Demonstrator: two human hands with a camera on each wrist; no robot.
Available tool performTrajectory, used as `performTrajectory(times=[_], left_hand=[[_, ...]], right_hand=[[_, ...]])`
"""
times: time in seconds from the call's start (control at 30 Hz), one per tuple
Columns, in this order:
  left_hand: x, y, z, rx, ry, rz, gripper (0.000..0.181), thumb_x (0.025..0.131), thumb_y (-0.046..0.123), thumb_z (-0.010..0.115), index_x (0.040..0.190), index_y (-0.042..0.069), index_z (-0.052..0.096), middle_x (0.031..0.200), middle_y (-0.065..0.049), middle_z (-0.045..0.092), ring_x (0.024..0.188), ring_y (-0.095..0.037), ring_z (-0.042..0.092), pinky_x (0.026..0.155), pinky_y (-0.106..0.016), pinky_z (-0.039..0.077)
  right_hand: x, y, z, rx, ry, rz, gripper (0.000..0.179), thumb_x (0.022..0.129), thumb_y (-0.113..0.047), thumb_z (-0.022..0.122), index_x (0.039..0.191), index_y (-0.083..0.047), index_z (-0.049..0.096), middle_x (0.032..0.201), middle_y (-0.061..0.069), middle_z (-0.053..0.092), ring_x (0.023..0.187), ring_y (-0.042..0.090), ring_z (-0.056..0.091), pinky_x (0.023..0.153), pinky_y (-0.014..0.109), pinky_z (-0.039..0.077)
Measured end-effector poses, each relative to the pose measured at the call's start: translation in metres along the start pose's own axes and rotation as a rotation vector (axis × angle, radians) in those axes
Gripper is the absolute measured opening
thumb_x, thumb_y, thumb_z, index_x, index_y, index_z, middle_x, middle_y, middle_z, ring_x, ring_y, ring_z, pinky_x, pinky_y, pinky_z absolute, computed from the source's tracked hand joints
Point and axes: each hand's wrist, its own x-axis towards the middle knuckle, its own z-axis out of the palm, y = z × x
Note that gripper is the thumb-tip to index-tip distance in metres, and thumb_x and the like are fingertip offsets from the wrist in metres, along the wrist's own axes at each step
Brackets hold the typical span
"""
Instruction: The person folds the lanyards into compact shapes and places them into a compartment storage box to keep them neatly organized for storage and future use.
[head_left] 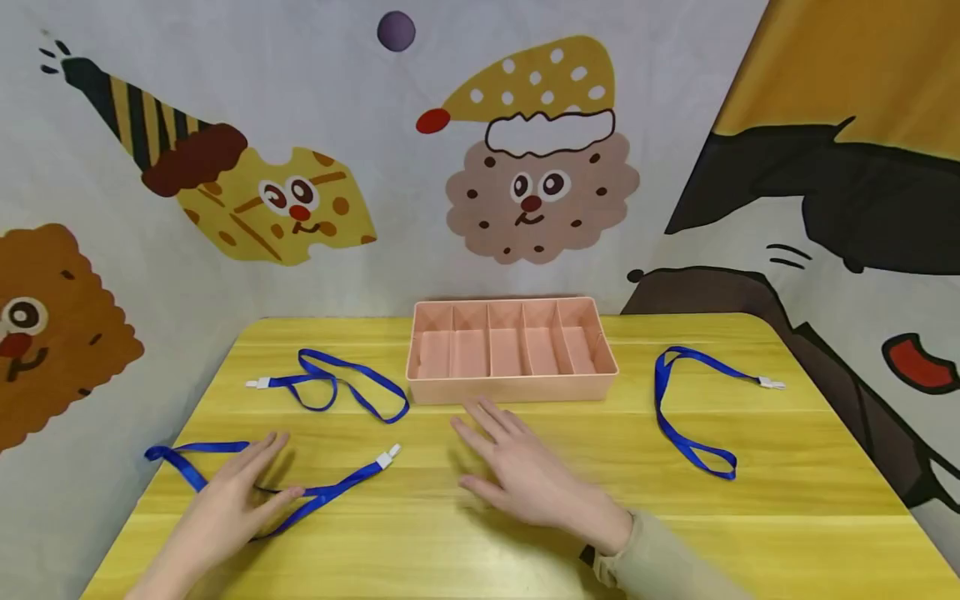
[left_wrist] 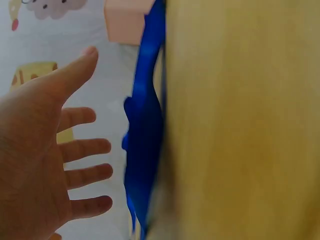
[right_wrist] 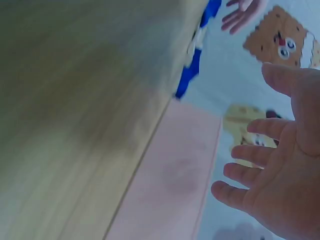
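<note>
My left hand (head_left: 232, 508) hovers with spread fingers over a blue lanyard (head_left: 333, 493) at the front left; the lanyard's white clip (head_left: 387, 456) points to the back right. In the left wrist view, a gap shows between the fingers (left_wrist: 90, 146) and the blue strap (left_wrist: 145, 150). My right hand (head_left: 525, 471), fingers extended and holding nothing, is in front of a pink box (head_left: 510, 390) with several compartments. From the right wrist, the box's pink side (right_wrist: 167, 170) appears beside the fingers. No lanyard lies in the box's compartments.
A second blue lanyard (head_left: 348, 383) lies left of the box, its clip toward the left edge. To the right lies a third lanyard (head_left: 663, 408). The box stands at the back of the wooden table (head_left: 787, 533), against a wall cloth (head_left: 330, 75) printed with cartoon food.
</note>
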Motion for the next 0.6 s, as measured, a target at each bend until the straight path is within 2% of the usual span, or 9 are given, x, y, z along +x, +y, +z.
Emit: performTrajectory(times=[0.13, 0.27, 0.5, 0.6], left_hand=[[-0.004, -0.010, 0.002, -0.009, -0.029, -0.006, 0.084, 0.090, 0.054, 0.079, 0.153, 0.006, 0.053, 0.154, -0.033, 0.051, 0.136, -0.060, 0.049, 0.100, -0.077, 0.047], [-0.007, -0.017, 0.003, -0.026, -0.056, 0.005, 0.086, 0.086, 0.056, 0.082, 0.152, 0.008, 0.055, 0.155, -0.031, 0.051, 0.138, -0.059, 0.048, 0.099, -0.078, 0.047], [-0.005, -0.028, 0.001, -0.014, -0.056, 0.070, 0.090, 0.076, 0.051, 0.091, 0.150, 0.011, 0.057, 0.153, -0.031, 0.053, 0.138, -0.060, 0.046, 0.097, -0.081, 0.045], [-0.003, -0.032, 0.000, -0.002, -0.076, 0.077, 0.093, 0.073, 0.049, 0.093, 0.150, 0.012, 0.057, 0.154, -0.030, 0.053, 0.139, -0.060, 0.045, 0.097, -0.081, 0.044]], right_hand=[[0.023, -0.015, 0.013, 0.004, -0.085, -0.050, 0.072, 0.106, -0.047, 0.059, 0.165, -0.014, 0.034, 0.175, 0.016, 0.024, 0.162, 0.039, 0.027, 0.129, 0.057, 0.034], [0.042, -0.024, 0.022, -0.009, -0.116, -0.090, 0.070, 0.106, -0.048, 0.059, 0.164, -0.015, 0.036, 0.175, 0.015, 0.027, 0.162, 0.038, 0.029, 0.128, 0.055, 0.036], [0.061, -0.038, 0.028, -0.035, -0.156, -0.133, 0.068, 0.107, -0.050, 0.057, 0.164, -0.018, 0.038, 0.173, 0.014, 0.032, 0.161, 0.034, 0.032, 0.128, 0.050, 0.038], [0.067, -0.043, 0.030, -0.041, -0.178, -0.141, 0.065, 0.107, -0.049, 0.057, 0.163, -0.020, 0.040, 0.173, 0.011, 0.034, 0.161, 0.032, 0.034, 0.129, 0.047, 0.038]])
